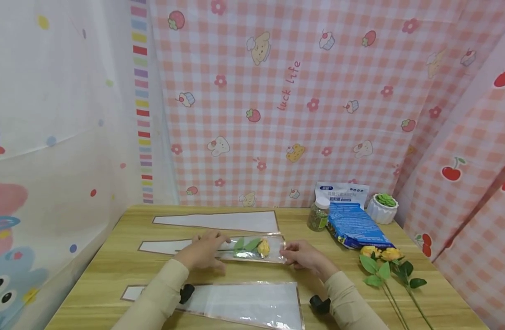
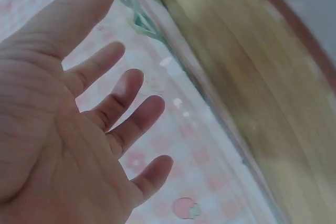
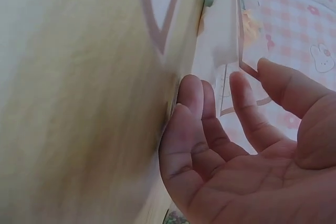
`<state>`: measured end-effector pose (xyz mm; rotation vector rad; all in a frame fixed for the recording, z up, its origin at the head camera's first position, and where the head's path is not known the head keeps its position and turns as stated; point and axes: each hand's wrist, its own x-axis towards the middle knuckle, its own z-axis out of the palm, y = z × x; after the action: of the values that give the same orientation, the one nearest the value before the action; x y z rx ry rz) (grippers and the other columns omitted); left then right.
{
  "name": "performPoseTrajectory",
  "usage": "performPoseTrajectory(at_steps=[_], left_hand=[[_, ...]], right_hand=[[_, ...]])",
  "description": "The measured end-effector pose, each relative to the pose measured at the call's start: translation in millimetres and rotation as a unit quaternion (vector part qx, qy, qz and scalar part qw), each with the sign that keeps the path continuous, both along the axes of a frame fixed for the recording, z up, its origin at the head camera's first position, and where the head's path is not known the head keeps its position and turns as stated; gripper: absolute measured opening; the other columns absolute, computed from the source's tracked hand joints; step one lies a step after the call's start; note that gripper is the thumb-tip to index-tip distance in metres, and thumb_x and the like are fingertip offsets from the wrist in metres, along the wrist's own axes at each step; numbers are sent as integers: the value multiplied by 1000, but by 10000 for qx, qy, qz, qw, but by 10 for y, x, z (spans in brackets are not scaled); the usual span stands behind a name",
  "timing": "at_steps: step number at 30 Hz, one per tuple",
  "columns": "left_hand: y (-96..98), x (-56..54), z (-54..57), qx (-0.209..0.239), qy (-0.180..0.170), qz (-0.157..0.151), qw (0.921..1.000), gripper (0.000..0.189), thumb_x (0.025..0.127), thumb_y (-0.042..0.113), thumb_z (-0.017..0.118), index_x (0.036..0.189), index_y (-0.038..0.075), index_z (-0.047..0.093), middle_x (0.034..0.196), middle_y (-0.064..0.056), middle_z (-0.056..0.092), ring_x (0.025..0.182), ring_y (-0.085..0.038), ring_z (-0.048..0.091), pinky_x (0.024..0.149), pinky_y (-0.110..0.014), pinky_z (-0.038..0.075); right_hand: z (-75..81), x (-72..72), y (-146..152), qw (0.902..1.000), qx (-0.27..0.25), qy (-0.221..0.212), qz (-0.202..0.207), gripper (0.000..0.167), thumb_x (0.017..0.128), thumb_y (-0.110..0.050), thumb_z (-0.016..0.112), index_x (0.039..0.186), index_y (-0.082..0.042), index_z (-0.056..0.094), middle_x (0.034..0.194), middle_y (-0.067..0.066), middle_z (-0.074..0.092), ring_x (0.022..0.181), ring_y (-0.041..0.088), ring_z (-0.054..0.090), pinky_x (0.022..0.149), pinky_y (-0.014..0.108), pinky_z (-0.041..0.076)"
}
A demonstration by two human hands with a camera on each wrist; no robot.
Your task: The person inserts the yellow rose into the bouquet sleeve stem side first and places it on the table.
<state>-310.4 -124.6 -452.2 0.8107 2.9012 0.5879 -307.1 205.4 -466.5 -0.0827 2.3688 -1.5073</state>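
Note:
A yellow rose (image 1: 263,248) with green leaves lies inside the middle clear flower sleeve (image 1: 276,255), its bloom toward the wide right end. My right hand (image 1: 305,256) pinches that end of the sleeve between thumb and index finger, while its other fingers curl loosely near the tabletop. Over the stem and the narrower part hovers or rests my left hand (image 1: 204,250); I cannot tell whether it touches. In the left wrist view, the left hand's fingers (image 2: 149,116) are spread and relaxed, holding nothing. Part of the stem is hidden beneath this hand.
One tapered sleeve (image 1: 236,221) lies behind, another (image 1: 244,300) in front. At right are loose yellow roses (image 1: 390,254), a blue-and-white bag (image 1: 355,224), a jar (image 1: 318,214) and a potted succulent (image 1: 383,208). A checkered curtain (image 1: 285,128) backs the wooden table (image 1: 100,275).

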Motion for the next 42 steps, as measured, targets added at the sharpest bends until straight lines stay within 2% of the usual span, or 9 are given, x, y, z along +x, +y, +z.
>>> performPoseTrajectory(at_steps=[4,9,14,17,21,24,30,36,42], left_hand=[[14,221,58,-155,-7,-306,9994,68,79,37,86,136,13,58,125,-6,54,117,-28,53,100,-60,36],[115,468,108,-925,-175,-697,9931,78,71,48,87,136,15,59,125,-8,57,118,-30,53,97,-60,43],[156,646,67,-1302,-272,-667,9889,83,63,54,88,133,18,62,122,-5,56,114,-26,53,95,-51,47],[161,682,9,-1360,-132,-607,9888,85,62,53,89,136,19,61,115,-1,51,106,-20,50,86,-41,46],[158,692,-54,-1323,-81,-636,9891,86,64,52,88,138,20,60,113,1,49,101,-16,46,78,-34,43],[146,691,-76,-1278,-48,-654,9896,85,64,51,88,138,20,60,113,1,48,100,-16,45,75,-32,42],[150,688,-72,-1296,43,-612,9897,86,62,49,90,137,19,61,108,1,47,97,-16,45,75,-32,43],[180,706,-29,-1442,52,-561,9879,84,62,48,91,135,18,62,106,2,46,95,-15,45,76,-33,44],[182,738,17,-1337,97,-614,9891,83,63,47,90,135,16,62,106,2,46,93,-15,43,73,-30,43]], right_hand=[[-18,40,26,9998,-2,177,-13,22,99,-16,64,114,1,62,99,8,65,84,19,63,70,32,50],[-12,127,115,9985,96,528,144,22,99,-13,64,111,2,54,98,10,61,83,20,59,69,32,46],[89,323,178,9894,709,836,955,27,94,-11,71,107,0,49,103,11,59,92,24,56,78,37,48],[150,445,200,9662,1533,1052,1789,38,89,-20,79,114,-4,55,114,12,62,106,31,59,90,49,49],[158,577,226,9075,2602,1557,2908,64,77,-38,87,127,-8,59,133,20,57,121,40,53,99,59,45],[112,630,202,8871,2817,1839,3159,76,71,-44,89,131,-7,59,140,21,50,124,39,49,100,57,45],[55,645,102,8951,2929,1975,2720,60,69,-35,91,118,-16,62,116,0,48,100,17,44,80,33,45],[-1,641,1,8888,3170,2604,2041,53,75,-33,88,115,-7,66,113,8,60,99,24,58,83,41,52],[-21,685,-54,9264,2641,2495,992,58,77,-31,88,110,2,53,96,10,60,86,27,59,75,47,51]])
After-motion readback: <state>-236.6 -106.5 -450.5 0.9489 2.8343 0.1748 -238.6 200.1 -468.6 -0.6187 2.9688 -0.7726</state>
